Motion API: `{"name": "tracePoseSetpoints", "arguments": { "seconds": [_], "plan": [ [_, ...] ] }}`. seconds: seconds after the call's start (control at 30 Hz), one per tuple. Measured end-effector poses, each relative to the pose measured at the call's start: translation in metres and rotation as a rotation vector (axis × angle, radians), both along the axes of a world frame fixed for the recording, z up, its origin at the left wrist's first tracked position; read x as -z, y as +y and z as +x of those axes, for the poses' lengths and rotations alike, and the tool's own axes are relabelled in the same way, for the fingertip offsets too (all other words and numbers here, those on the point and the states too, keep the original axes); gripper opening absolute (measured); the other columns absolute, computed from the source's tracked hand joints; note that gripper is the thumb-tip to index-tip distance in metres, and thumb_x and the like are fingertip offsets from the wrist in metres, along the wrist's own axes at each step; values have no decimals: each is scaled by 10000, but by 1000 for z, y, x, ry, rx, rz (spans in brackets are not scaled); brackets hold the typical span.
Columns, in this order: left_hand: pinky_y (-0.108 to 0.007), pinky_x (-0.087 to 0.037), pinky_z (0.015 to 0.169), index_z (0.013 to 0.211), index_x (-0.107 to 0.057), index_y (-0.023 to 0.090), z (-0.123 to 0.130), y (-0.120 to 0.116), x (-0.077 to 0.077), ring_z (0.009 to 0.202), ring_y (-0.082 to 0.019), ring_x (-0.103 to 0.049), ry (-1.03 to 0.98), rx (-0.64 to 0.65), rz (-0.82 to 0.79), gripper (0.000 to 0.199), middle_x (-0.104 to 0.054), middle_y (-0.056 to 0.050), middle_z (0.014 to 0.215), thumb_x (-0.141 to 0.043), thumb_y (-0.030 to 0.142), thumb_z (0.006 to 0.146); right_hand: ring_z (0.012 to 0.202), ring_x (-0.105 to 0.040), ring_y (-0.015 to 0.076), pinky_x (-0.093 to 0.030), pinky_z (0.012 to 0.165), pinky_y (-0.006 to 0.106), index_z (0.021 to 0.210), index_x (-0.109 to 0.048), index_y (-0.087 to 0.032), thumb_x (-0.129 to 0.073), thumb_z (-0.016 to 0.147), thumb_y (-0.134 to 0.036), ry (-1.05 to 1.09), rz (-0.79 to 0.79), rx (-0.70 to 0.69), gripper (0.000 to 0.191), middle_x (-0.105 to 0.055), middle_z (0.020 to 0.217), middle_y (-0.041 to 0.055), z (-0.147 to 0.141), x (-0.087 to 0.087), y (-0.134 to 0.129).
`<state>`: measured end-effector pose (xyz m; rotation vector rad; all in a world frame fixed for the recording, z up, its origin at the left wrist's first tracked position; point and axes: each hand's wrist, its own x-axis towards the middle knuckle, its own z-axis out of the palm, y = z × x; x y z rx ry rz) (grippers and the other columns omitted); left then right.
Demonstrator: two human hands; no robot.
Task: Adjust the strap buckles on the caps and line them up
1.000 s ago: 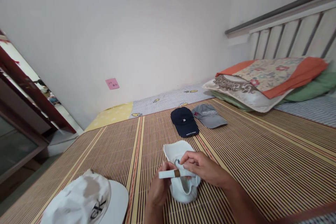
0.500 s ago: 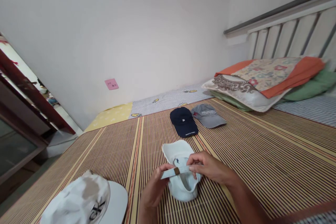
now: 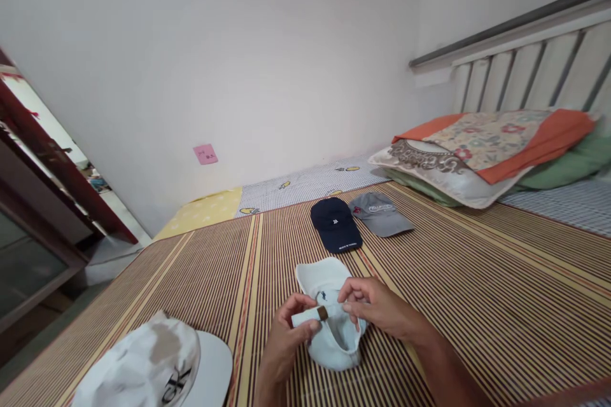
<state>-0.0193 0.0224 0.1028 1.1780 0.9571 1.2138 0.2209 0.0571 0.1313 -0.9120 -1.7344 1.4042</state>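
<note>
A pale blue baseball cap (image 3: 334,353) lies on the mat in front of me, its brim pointing away and its back strap toward me. My left hand (image 3: 287,334) grips the left part of the strap between thumb and fingers, beside a small brass-coloured buckle (image 3: 323,313). On the other side of the buckle, my right hand (image 3: 375,306) is closed with fingertips pinching the strap. A small dark logo shows on the cap just past the strap.
A white cap with black letters (image 3: 157,356) sits at the lower left. Beyond the blue cap lie a navy cap (image 3: 334,226) and a grey cap (image 3: 380,216), touching. Pillows (image 3: 449,168) are stacked at the right on the striped mat (image 3: 214,280).
My left thumb has come up onto the strap, close to the buckle. My right hand stays at the strap's other part. The view has shifted slightly.
</note>
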Motion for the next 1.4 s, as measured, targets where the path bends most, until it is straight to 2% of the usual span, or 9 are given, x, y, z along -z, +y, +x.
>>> {"name": "tracePoseSetpoints", "arguments": {
  "seconds": [0.17, 0.3, 0.57, 0.77, 0.93, 1.07, 1.23, 1.4],
  "plan": [
    [-267, -401, 638, 865, -755, 201, 2, -6, -27, 724, -182, -562, 354, -72, 83, 263, -695, -29, 817, -887, 324, 674, 606, -622, 162, -460, 618, 283, 860, -702, -164, -661, 811, -264, -1, -5, -11, 119, -688, 641, 11, -1, -5, -2],
    [-258, -410, 617, 848, -746, 209, 11, -12, -38, 703, -176, -577, 411, -130, 112, 194, -707, -26, 833, -851, 286, 705, 607, -627, 162, -473, 617, 282, 872, -707, -166, -659, 820, -238, 4, 2, -12, 101, -685, 649, 8, -1, -5, -2],
    [-237, -392, 604, 901, -713, 198, 5, -8, -25, 652, -133, -497, 275, -3, 57, 267, -638, 12, 754, -850, 354, 733, 590, -627, 153, -485, 602, 270, 864, -708, -168, -676, 827, -233, 40, -13, -29, 82, -677, 633, -2, -3, -4, -1],
    [-233, -377, 595, 873, -722, 207, 5, -8, -15, 651, -129, -487, 222, -43, 87, 289, -630, 17, 734, -879, 381, 704, 544, -601, 138, -457, 562, 256, 834, -696, -168, -668, 817, -252, 35, -30, -10, 90, -645, 611, -18, -9, -7, -5],
    [-238, -377, 616, 910, -750, 200, 0, -7, -10, 712, -142, -528, 191, 19, 121, 301, -656, -8, 797, -874, 405, 728, 572, -602, 136, -453, 586, 260, 821, -692, -169, -665, 829, -263, 9, 9, 11, 97, -645, 640, -16, -11, -10, -7],
    [-240, -395, 644, 903, -744, 194, -3, -3, -5, 738, -147, -551, 162, 18, 93, 330, -679, -14, 812, -890, 419, 710, 572, -578, 129, -434, 590, 254, 837, -721, -166, -704, 785, -252, -21, -13, -46, 103, -632, 625, -25, -14, -16, -10],
    [-238, -401, 664, 1087, -725, 212, -5, 0, -1, 761, -146, -571, 93, 87, 23, 500, -733, -32, 915, -914, 433, 681, 528, -543, 115, -406, 554, 248, 763, -692, -175, -688, 796, -311, 20, -21, -25, 140, -601, 591, -34, -15, -13, -8],
    [-226, -331, 604, 897, -748, 174, -3, 0, 0, 639, -102, -456, 57, 7, -18, 389, -627, 21, 719, -893, 475, 698, 515, -554, 120, -433, 540, 252, 762, -678, -169, -692, 792, -336, 62, -55, -34, 170, -600, 611, -29, -13, -6, -3]
  ]
}}
